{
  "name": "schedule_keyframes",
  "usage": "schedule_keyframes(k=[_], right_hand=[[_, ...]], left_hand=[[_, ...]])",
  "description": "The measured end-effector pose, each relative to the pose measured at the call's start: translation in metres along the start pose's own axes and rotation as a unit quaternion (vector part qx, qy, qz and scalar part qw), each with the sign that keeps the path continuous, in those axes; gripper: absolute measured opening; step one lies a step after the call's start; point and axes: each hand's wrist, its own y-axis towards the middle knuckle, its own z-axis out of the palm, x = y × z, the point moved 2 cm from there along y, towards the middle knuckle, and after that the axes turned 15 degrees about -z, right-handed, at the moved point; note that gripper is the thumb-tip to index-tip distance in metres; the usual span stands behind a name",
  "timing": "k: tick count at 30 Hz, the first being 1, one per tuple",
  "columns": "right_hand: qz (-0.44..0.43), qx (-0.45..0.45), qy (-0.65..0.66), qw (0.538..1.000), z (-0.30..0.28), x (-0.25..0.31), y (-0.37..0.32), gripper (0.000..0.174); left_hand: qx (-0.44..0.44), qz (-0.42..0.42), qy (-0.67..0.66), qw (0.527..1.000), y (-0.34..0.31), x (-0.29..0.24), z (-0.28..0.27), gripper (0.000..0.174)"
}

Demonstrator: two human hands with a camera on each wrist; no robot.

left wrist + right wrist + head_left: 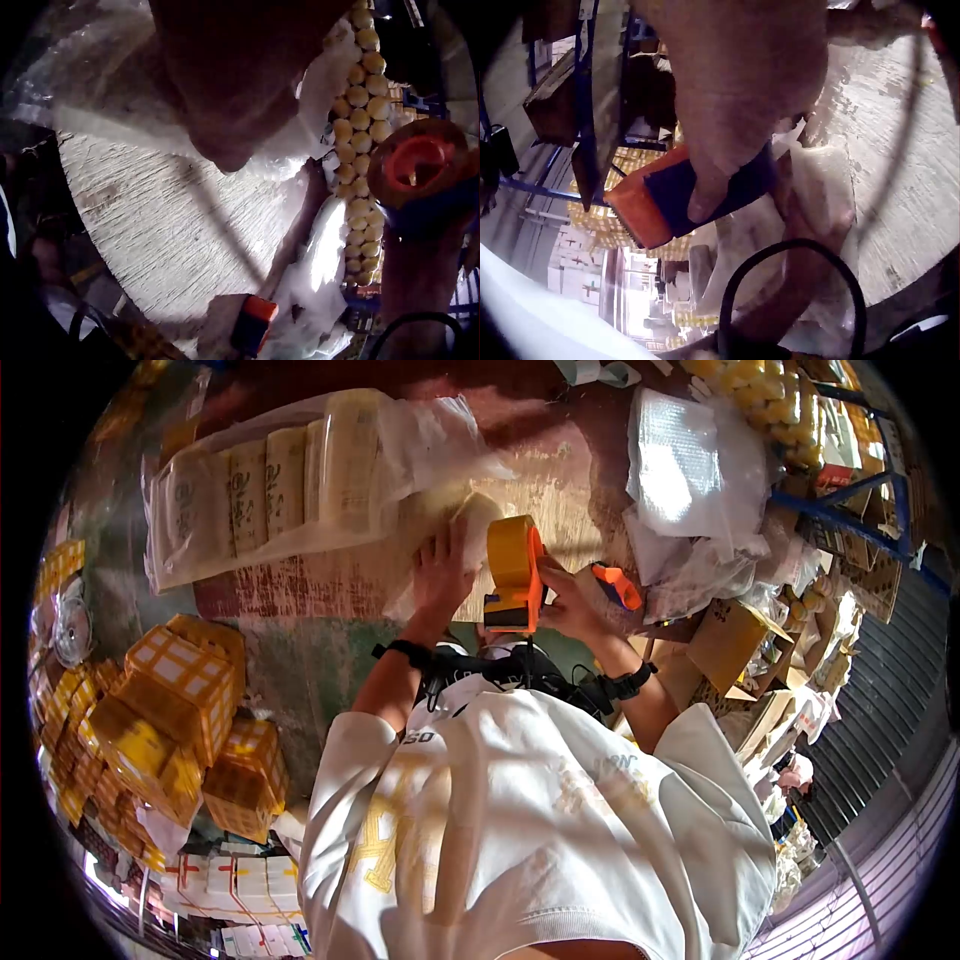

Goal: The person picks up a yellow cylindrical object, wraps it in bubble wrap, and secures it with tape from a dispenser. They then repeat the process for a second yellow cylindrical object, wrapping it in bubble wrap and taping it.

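My right hand (568, 603) grips a tape dispenser (517, 585), orange and dark blue with a wide yellow roll, above the table's near edge. In the right wrist view the thumb lies along its dark blue side. My left hand (440, 575) rests with fingers extended on a translucent plastic-wrapped packet (474, 518), blurred at its far end. Left of that hand, a large clear plastic bag (410, 445) covers a row of pale printed packets (285, 475).
A second orange and blue dispenser (617, 587) lies right of my right hand on the worn wooden table (560, 490). Bubble-wrap sheets (680, 465) are stacked at the right, near a blue metal rack (840, 510). Taped boxes (185, 685) stand on the floor at left.
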Motion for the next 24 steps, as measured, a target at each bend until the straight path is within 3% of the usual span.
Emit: schedule_keyframes(k=[6,9,10,12,14,15,17,20,21,24], right_hand=[[-0.012,0.045,-0.079,0.996,-0.005,0.02,0.015,0.059],[0.008,-0.015,-0.161,0.987,0.003,0.021,0.025,0.048],[0.118,0.007,-0.102,0.988,0.005,0.014,0.025,0.047],[0.328,0.048,0.019,0.943,0.008,-0.01,0.02,0.048],[0.316,0.056,0.008,0.947,0.011,-0.021,0.018,0.047],[0.324,0.073,0.0,0.943,0.013,-0.027,0.018,0.047],[0.285,0.084,-0.031,0.954,0.022,-0.046,0.013,0.049],[0.253,0.093,-0.029,0.963,0.027,-0.06,0.003,0.054],[0.249,0.097,-0.032,0.963,0.029,-0.063,0.003,0.06],[0.196,0.107,-0.085,0.971,0.026,-0.056,0.01,0.061]], left_hand=[[0.029,-0.002,0.0,1.0,0.0,0.0,-0.003,0.1],[0.024,-0.003,0.005,1.0,-0.004,0.001,0.004,0.098],[0.011,0.0,0.003,1.0,-0.005,0.0,0.005,0.098],[0.004,0.005,-0.02,1.0,-0.002,0.001,0.007,0.093],[0.021,0.006,-0.061,0.998,-0.003,-0.003,-0.013,0.085],[0.047,-0.002,-0.224,0.973,-0.003,0.006,-0.001,0.073],[0.095,-0.012,-0.522,0.847,0.006,0.033,0.022,0.05],[0.279,-0.101,-0.657,0.693,0.012,0.029,0.003,0.032],[0.321,-0.104,-0.614,0.713,0.01,0.042,0.027,0.033],[0.394,-0.102,-0.53,0.744,0.023,0.048,0.023,0.033]])
